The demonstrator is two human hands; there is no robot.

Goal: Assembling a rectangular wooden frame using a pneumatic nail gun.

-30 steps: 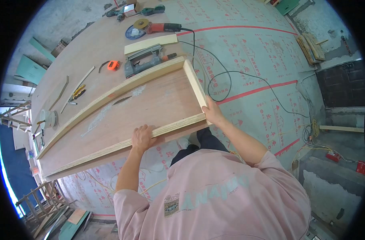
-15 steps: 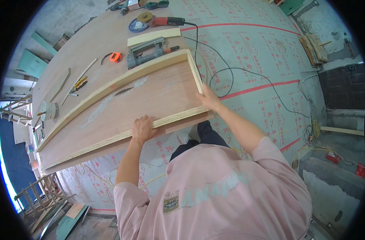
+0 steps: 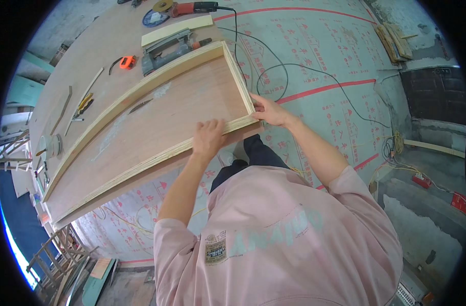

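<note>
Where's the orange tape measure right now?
In the head view, the tape measure lies on the table, toward the upper left, just left of the nail gun and beyond the frame.

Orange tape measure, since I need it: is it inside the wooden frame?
No, the tape measure lies beyond the frame's far rail.

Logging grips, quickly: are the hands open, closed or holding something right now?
Left hand: closed over the near side of the wooden frame.
Right hand: closed on the wooden frame's near right corner.
</note>
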